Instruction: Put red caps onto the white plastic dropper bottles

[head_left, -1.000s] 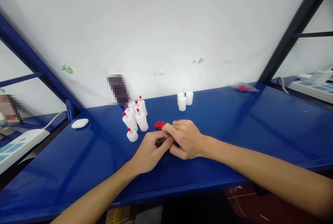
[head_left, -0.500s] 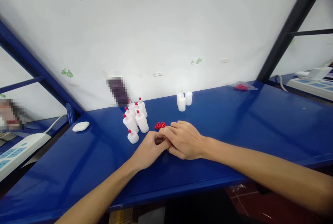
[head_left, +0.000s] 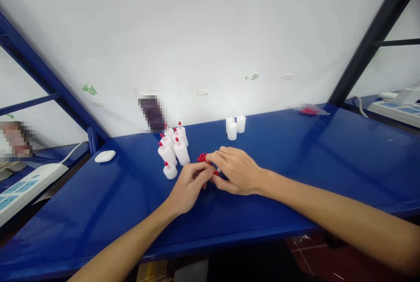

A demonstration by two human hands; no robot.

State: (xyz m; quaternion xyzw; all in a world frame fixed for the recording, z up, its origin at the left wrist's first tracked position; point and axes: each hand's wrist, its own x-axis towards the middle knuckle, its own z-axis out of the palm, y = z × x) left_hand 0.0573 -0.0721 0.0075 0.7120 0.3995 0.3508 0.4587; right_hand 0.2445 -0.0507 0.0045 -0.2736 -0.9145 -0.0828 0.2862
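My left hand (head_left: 190, 186) and my right hand (head_left: 238, 170) meet above the front middle of the blue table. Between their fingertips shows a small red cap (head_left: 215, 172), beside a pale nozzle-like piece (head_left: 219, 169) mostly covered by my right fingers. My left thumb and fingers pinch at the cap; my right fingers curl over the pale piece. Just beyond lies a pile of small red caps (head_left: 202, 158), partly hidden by my right hand. To the left stand several white bottles (head_left: 181, 153) with red-tipped nozzles, and one short white red-tipped piece (head_left: 170, 171) sits in front of them.
Three white bottles without nozzles (head_left: 232, 131) stand near the wall. A clear bag of red pieces (head_left: 310, 110) lies at the back right. A white oval object (head_left: 105, 156) rests at the left, near a power strip (head_left: 29, 188). Metal frame posts (head_left: 370, 37) flank the table (head_left: 311, 155).
My hands have parted slightly at the fingertips, so the red cap and pale piece now show. The whole view has shifted a little.
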